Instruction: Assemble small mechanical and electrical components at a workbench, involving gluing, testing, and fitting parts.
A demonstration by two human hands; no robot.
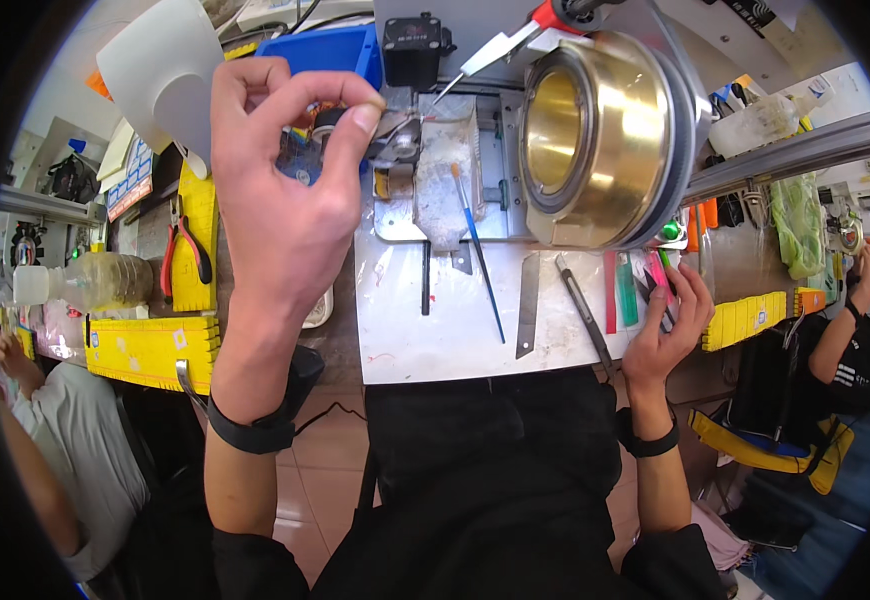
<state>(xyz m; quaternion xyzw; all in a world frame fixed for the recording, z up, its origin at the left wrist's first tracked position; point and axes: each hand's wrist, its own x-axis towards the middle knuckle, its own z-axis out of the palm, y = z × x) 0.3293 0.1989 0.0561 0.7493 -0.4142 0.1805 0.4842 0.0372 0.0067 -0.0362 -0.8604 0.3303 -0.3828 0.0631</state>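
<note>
My left hand (295,190) is raised, its thumb and index fingertip pinched together beside a small metal clamp-like part (396,140) on the machine's bed. Whatever the pinch holds, if anything, is too small to make out. My right hand (671,335) rests low at the right edge of the white work sheet (455,345), fingers loosely curved and thumb apart from them. Close by lie a red strip (611,290), a green strip (627,291) and a dark pointed tool (667,318). A blue-handled brush (475,240) leans from the metal block onto the sheet.
A large brass ring-shaped part (605,140) stands right of the block. A red-and-white pointed tool (500,52) hangs above. On the sheet lie a steel blade (528,305) and a slim knife (583,310). Red-handled pliers (185,250) lie left. Other people sit at both sides.
</note>
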